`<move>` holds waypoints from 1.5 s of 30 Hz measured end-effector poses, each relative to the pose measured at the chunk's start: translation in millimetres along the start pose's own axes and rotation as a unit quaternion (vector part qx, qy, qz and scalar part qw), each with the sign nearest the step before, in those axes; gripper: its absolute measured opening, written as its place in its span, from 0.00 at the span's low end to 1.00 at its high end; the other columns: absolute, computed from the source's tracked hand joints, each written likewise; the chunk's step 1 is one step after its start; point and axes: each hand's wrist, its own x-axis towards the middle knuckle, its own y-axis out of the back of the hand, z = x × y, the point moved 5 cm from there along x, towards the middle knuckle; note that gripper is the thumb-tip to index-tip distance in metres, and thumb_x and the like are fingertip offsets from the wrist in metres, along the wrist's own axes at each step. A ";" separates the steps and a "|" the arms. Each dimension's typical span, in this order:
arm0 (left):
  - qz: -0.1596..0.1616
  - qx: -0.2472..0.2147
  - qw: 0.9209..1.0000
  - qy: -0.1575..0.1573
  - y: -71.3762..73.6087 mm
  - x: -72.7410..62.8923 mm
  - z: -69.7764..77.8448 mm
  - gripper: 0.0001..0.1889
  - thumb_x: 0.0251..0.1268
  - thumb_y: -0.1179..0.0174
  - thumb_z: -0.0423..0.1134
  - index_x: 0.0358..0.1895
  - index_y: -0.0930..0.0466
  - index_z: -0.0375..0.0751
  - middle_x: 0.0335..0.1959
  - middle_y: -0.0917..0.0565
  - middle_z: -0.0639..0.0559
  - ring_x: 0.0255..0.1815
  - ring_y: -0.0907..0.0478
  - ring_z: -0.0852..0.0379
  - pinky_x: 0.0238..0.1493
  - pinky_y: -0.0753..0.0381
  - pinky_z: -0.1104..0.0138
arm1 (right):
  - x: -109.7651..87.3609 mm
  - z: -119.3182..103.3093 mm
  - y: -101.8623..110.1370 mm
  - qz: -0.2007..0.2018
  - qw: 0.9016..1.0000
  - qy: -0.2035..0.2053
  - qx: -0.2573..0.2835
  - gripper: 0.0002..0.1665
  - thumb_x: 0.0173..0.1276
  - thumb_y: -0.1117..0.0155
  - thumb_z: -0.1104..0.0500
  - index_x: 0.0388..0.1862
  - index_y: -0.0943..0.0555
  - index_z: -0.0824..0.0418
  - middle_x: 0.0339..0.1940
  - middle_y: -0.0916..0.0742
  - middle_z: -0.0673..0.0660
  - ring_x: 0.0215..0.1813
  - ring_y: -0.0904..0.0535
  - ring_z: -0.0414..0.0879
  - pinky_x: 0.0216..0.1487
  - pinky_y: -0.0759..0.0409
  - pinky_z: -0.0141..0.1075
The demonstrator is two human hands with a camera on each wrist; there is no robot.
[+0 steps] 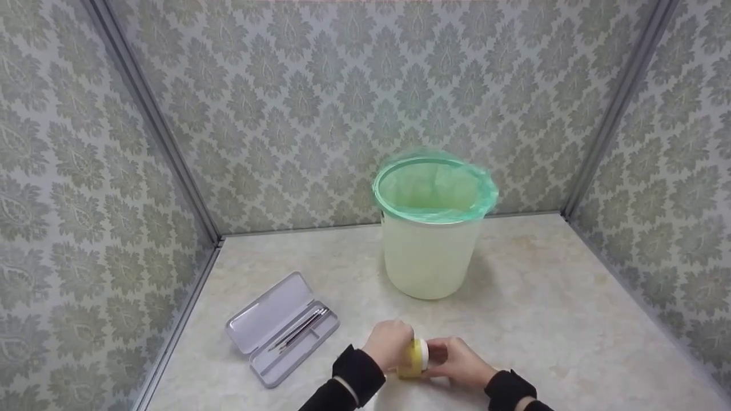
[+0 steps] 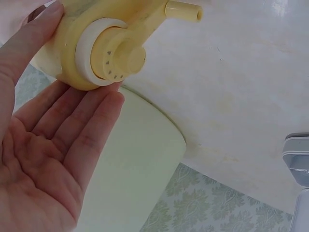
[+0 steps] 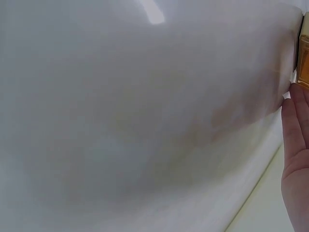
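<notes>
A yellow hand-crank pencil sharpener [image 1: 406,365] with a white ring is between both hands, low in the head view. In the left wrist view the sharpener [image 2: 72,38] shows its dial and crank handle [image 2: 182,10]. My left hand [image 1: 389,345] holds its left side, thumb on one face and fingers [image 2: 89,130] against the other. From the right, my right hand [image 1: 460,361] grips it near the white ring with thumb and fingers. In the right wrist view only its amber clear part [image 3: 304,60] shows, by the right fingers [image 3: 293,123].
An open grey pencil case [image 1: 268,365] with several pencils [image 1: 300,331] lies to the left. Behind the hands stands a pale bin [image 1: 431,257] with a green liner [image 1: 485,191]. Patterned walls [image 1: 354,103] bound the marbled table [image 1: 542,297] at the back and sides.
</notes>
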 end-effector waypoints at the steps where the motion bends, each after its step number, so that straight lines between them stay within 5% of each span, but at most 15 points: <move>1: -0.001 0.000 1.000 0.000 -0.1 0.1 0.2 0.13 0.42 0.22 0.45 0.21 0.18 0.46 0.21 0.16 0.54 0.20 0.27 0.60 0.27 0.24 0.68 | -0.3 -0.3 -0.1 0.002 1.000 0.001 -0.001 0.27 0.59 0.21 0.58 0.58 0.15 0.58 0.55 0.10 0.59 0.55 0.14 0.34 0.59 0.20 0.26; 13: 0.014 0.013 1.000 -0.010 1.1 -2.2 1.3 0.15 0.43 0.22 0.49 0.20 0.20 0.47 0.20 0.17 0.55 0.19 0.27 0.60 0.26 0.25 0.68 | -3.4 -2.8 -1.0 0.004 1.000 0.003 0.009 0.27 0.60 0.22 0.58 0.59 0.15 0.58 0.56 0.10 0.58 0.56 0.14 0.35 0.60 0.19 0.28; 18: 0.025 0.019 0.999 -0.014 0.8 -4.2 -0.1 0.12 0.44 0.23 0.43 0.20 0.20 0.47 0.20 0.16 0.55 0.19 0.26 0.60 0.26 0.23 0.69 | -5.0 -0.3 3.9 0.001 1.000 -0.019 -0.001 0.28 0.59 0.21 0.60 0.60 0.16 0.61 0.58 0.11 0.61 0.58 0.14 0.38 0.62 0.19 0.31; 22: 0.024 0.026 0.999 -0.018 -0.4 -4.3 -0.3 0.10 0.41 0.24 0.38 0.22 0.18 0.47 0.21 0.16 0.55 0.21 0.24 0.60 0.27 0.22 0.69 | -5.4 0.4 6.5 0.001 1.000 -0.031 -0.006 0.29 0.58 0.21 0.61 0.60 0.17 0.64 0.58 0.11 0.63 0.58 0.14 0.39 0.62 0.19 0.30; 36: 0.012 0.018 1.000 -0.010 -1.9 -1.6 1.0 0.14 0.36 0.19 0.43 0.23 0.17 0.46 0.21 0.15 0.54 0.20 0.24 0.59 0.27 0.22 0.68 | -8.7 4.4 11.4 0.004 0.999 -0.036 -0.018 0.31 0.57 0.20 0.60 0.59 0.17 0.65 0.58 0.11 0.64 0.58 0.14 0.37 0.61 0.20 0.27; 45: 0.021 0.011 1.000 -0.014 -1.9 -0.6 0.0 0.14 0.37 0.20 0.40 0.21 0.19 0.45 0.20 0.17 0.54 0.20 0.26 0.59 0.27 0.22 0.67 | -16.9 7.6 20.4 0.009 0.999 -0.033 -0.014 0.29 0.59 0.22 0.62 0.59 0.18 0.68 0.57 0.12 0.66 0.59 0.13 0.49 0.60 0.19 0.28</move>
